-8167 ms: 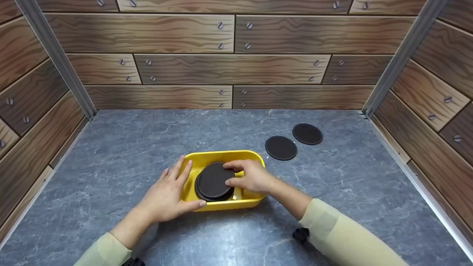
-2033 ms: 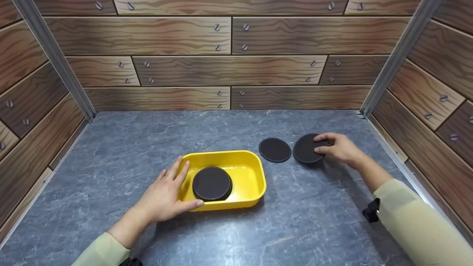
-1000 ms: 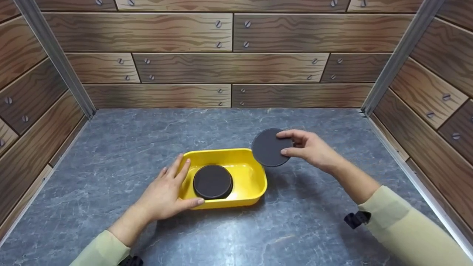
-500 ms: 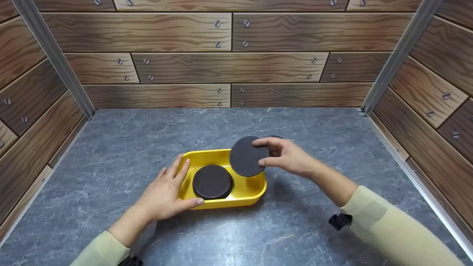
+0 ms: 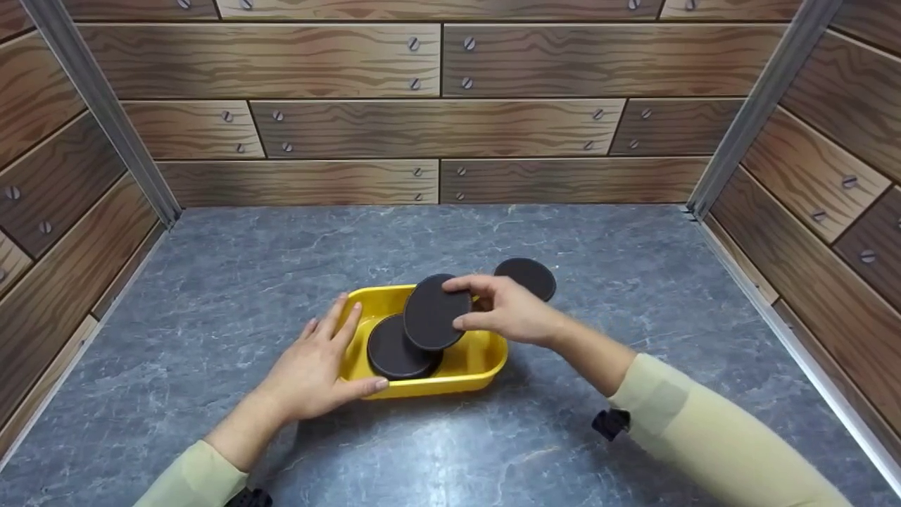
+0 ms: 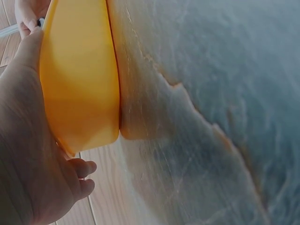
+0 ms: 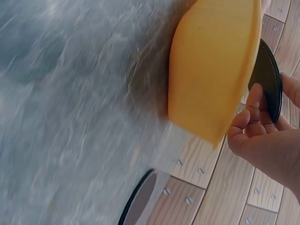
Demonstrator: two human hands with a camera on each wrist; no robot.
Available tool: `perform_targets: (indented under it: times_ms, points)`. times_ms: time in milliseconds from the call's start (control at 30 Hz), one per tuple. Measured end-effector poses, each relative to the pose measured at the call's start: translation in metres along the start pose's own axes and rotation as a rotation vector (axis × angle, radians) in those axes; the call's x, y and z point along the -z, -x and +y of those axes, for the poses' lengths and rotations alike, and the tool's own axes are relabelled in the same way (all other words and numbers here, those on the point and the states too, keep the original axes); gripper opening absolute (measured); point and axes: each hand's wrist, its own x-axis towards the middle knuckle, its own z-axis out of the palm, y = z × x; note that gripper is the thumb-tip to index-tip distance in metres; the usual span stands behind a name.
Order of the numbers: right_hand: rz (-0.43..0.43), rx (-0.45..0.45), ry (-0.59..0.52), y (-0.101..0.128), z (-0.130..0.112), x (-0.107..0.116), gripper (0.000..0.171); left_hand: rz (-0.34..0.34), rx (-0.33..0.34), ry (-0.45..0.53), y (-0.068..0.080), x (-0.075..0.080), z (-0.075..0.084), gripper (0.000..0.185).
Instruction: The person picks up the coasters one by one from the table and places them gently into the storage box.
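Note:
A yellow tray [image 5: 486, 355] sits mid-table, seen from outside in both wrist views [image 6: 79, 84] [image 7: 213, 65]. A stack of dark round coasters [image 5: 391, 355] lies inside its left half. My right hand [image 5: 503, 310] pinches another dark coaster [image 5: 435, 312] by its edge, tilted above the stack; the right wrist view shows that coaster [image 7: 268, 77] edge-on beside the fingers [image 7: 253, 117]. My left hand [image 5: 317, 366] rests against the tray's left wall with straight fingers and the thumb along the front rim; the left wrist view shows the palm [image 6: 28, 154] against the tray.
One more dark coaster [image 5: 528, 276] lies on the grey stone-patterned tabletop [image 5: 246, 267] just behind the tray's right end, also seen in the right wrist view [image 7: 138, 199]. Wood-panel walls [image 5: 436, 127] close in the back and both sides.
My right hand carried a coaster from the right side of the table leftward over the tray, now hovering above the stack. The left hand stayed on the tray.

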Motion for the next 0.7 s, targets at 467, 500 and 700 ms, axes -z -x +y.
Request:
perform_targets:
  times_ms: [467, 500, 700]
  points:
    - [-0.063, -0.014, 0.159, -0.016, 0.003, -0.030, 0.053, 0.000, -0.003, 0.010, 0.000, 0.000, 0.001, 0.120]
    - [-0.063, -0.015, 0.183, -0.016, 0.003, -0.031, 0.052, 0.001, -0.005, 0.012, 0.000, -0.001, 0.001, 0.120]
    - [-0.066, -0.008, 0.327, -0.017, 0.003, -0.036, 0.052, 0.002, -0.004, 0.018, -0.001, 0.000, 0.001, 0.119]
